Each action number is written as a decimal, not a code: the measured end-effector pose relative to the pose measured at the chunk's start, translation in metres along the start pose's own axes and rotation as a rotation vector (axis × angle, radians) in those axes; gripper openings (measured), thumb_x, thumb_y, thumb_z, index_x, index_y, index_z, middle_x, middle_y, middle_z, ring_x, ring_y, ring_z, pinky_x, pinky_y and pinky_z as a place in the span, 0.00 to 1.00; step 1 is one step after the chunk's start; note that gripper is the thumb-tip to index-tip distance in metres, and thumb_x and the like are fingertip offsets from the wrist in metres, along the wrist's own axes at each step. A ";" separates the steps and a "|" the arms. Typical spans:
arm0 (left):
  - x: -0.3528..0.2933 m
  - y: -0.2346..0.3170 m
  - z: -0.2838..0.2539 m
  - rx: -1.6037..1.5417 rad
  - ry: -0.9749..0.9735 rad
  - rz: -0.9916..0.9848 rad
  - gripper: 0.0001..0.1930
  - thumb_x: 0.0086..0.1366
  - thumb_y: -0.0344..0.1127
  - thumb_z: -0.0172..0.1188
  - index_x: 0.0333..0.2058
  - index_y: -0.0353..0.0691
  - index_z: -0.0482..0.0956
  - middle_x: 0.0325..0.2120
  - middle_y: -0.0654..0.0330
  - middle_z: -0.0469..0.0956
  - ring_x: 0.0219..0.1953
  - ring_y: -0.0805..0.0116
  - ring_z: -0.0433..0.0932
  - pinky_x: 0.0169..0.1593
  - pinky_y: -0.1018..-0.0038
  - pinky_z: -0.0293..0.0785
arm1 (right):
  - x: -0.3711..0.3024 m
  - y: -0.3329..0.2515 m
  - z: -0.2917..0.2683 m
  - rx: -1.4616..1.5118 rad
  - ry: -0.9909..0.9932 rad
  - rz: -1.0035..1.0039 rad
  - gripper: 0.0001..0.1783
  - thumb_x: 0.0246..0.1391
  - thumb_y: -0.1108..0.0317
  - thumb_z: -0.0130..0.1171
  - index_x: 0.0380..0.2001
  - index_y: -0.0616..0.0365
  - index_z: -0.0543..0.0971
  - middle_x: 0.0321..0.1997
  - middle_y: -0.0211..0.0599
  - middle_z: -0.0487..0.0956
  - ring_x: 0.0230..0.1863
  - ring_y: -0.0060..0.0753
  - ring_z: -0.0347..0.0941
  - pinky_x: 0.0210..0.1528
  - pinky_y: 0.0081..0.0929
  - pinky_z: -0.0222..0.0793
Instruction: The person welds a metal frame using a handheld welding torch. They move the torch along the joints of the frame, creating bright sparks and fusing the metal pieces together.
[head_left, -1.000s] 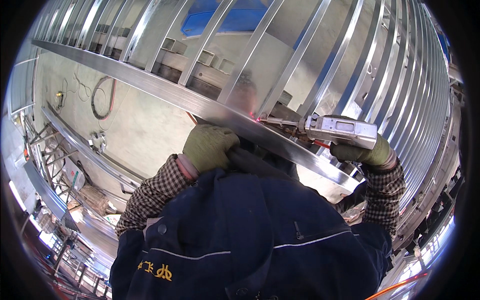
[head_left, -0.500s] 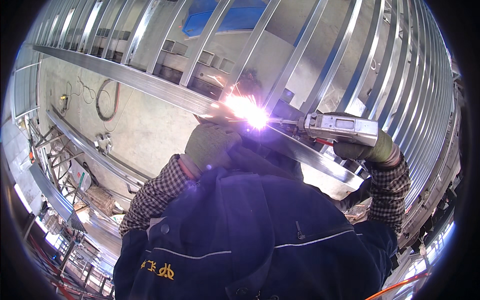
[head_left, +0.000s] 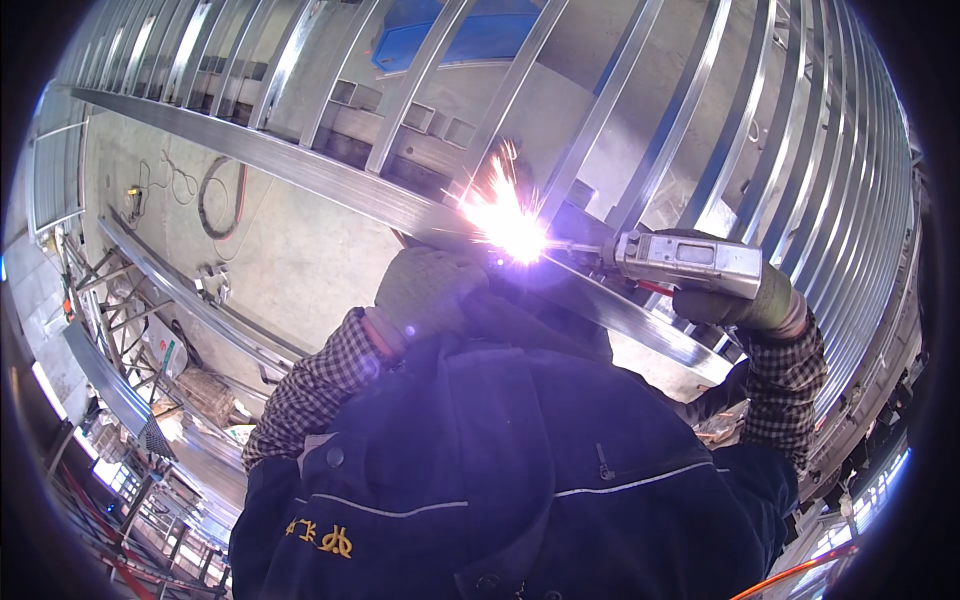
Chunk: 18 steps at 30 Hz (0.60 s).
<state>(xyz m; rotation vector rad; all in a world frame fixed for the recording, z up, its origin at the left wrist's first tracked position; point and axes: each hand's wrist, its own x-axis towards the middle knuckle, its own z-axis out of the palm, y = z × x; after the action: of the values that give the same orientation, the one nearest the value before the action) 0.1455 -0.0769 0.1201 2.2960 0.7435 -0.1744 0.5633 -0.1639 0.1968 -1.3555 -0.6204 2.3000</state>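
In my gloved right hand (head_left: 765,300) is a silver welding gun (head_left: 688,260), its slim nozzle pointing left. The fingers are wrapped round its grip, under the boxy metal body. A glaring white-violet arc at the nozzle tip throws sparks up and left, hiding the spot on the long metal rail (head_left: 330,178) where it burns. My left hand (head_left: 425,292), in a green-grey glove, is closed with bent fingers just below the rail, left of the arc. What it grips, if anything, is lost in dark shadow. Slanted metal bars (head_left: 510,88) join the rail.
Many parallel bars fan out to the far right. A blue panel (head_left: 455,42) lies beyond them. On the pale floor at left are a coiled hose (head_left: 222,200) and a loose cable. A metal beam (head_left: 190,293) and racks line the left; an orange hose (head_left: 800,570) runs lower right.
The spark plume now shoots more steeply upward. In the picture, the gun and arc sit slightly farther right, along with the whole scene. Both hands keep their pose.
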 end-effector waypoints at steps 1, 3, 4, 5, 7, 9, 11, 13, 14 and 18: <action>0.000 0.000 0.001 -0.022 0.008 0.001 0.11 0.51 0.44 0.74 0.33 0.51 0.88 0.36 0.66 0.89 0.40 0.61 0.89 0.45 0.63 0.83 | -0.001 -0.001 -0.001 0.027 0.017 0.055 0.32 0.67 0.69 0.68 0.71 0.65 0.72 0.47 0.33 0.83 0.39 0.18 0.77 0.40 0.19 0.75; 0.000 -0.001 0.002 -0.020 0.031 0.017 0.10 0.52 0.45 0.74 0.33 0.51 0.88 0.36 0.66 0.90 0.39 0.61 0.89 0.45 0.63 0.83 | -0.001 0.000 -0.003 -0.067 0.026 0.019 0.36 0.63 0.66 0.76 0.70 0.64 0.74 0.55 0.40 0.87 0.47 0.26 0.84 0.47 0.25 0.83; 0.000 -0.002 0.002 -0.018 0.050 0.033 0.10 0.52 0.45 0.74 0.32 0.51 0.88 0.36 0.66 0.90 0.39 0.61 0.89 0.44 0.63 0.83 | -0.001 0.000 -0.003 -0.187 0.018 -0.072 0.36 0.63 0.65 0.76 0.70 0.64 0.74 0.55 0.40 0.88 0.46 0.25 0.84 0.46 0.24 0.83; 0.000 -0.002 0.002 -0.014 0.048 0.030 0.10 0.52 0.45 0.74 0.32 0.51 0.88 0.36 0.66 0.90 0.39 0.61 0.89 0.44 0.63 0.83 | -0.001 0.001 -0.003 -0.285 0.008 -0.158 0.35 0.63 0.68 0.74 0.70 0.65 0.73 0.51 0.37 0.87 0.42 0.23 0.82 0.43 0.23 0.81; 0.000 -0.003 0.003 -0.004 0.056 0.036 0.10 0.53 0.46 0.74 0.32 0.51 0.88 0.36 0.66 0.90 0.39 0.62 0.89 0.44 0.63 0.83 | 0.001 0.005 -0.001 -0.458 0.003 -0.330 0.34 0.65 0.75 0.67 0.72 0.66 0.70 0.42 0.30 0.85 0.33 0.16 0.76 0.33 0.19 0.75; 0.000 -0.003 0.002 -0.010 0.075 0.045 0.10 0.53 0.45 0.73 0.32 0.51 0.88 0.35 0.66 0.89 0.39 0.62 0.89 0.44 0.63 0.83 | 0.001 0.007 -0.001 -0.520 0.006 -0.382 0.35 0.65 0.81 0.63 0.74 0.67 0.68 0.38 0.26 0.83 0.29 0.13 0.73 0.29 0.18 0.72; 0.001 -0.003 0.001 -0.029 0.072 0.043 0.10 0.53 0.45 0.73 0.32 0.51 0.88 0.35 0.66 0.89 0.39 0.62 0.89 0.43 0.63 0.83 | 0.000 0.008 -0.001 -0.502 0.013 -0.359 0.36 0.63 0.81 0.64 0.74 0.67 0.68 0.40 0.27 0.84 0.30 0.15 0.74 0.30 0.20 0.74; 0.001 -0.003 0.000 -0.067 0.069 0.043 0.09 0.53 0.45 0.73 0.32 0.52 0.88 0.34 0.66 0.89 0.38 0.62 0.89 0.43 0.63 0.83 | 0.002 0.011 -0.003 -0.502 0.008 -0.421 0.36 0.63 0.82 0.64 0.74 0.67 0.69 0.40 0.27 0.84 0.30 0.14 0.74 0.30 0.19 0.74; 0.001 -0.003 0.000 -0.056 0.056 0.039 0.09 0.53 0.45 0.73 0.32 0.51 0.88 0.34 0.66 0.89 0.38 0.62 0.89 0.43 0.63 0.83 | 0.002 0.012 -0.004 -0.450 -0.008 -0.414 0.35 0.64 0.82 0.63 0.73 0.67 0.69 0.40 0.26 0.83 0.30 0.13 0.74 0.29 0.18 0.73; 0.002 -0.003 0.000 -0.021 0.067 0.048 0.09 0.54 0.45 0.73 0.31 0.51 0.88 0.34 0.66 0.89 0.37 0.61 0.89 0.43 0.63 0.83 | 0.002 0.015 -0.006 -0.269 -0.057 -0.342 0.31 0.67 0.83 0.58 0.73 0.68 0.70 0.37 0.24 0.82 0.27 0.11 0.72 0.26 0.15 0.70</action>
<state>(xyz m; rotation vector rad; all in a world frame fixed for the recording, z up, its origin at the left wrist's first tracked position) 0.1450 -0.0743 0.1177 2.3071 0.7198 -0.0677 0.5659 -0.1742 0.1839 -1.1866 -1.1194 2.0361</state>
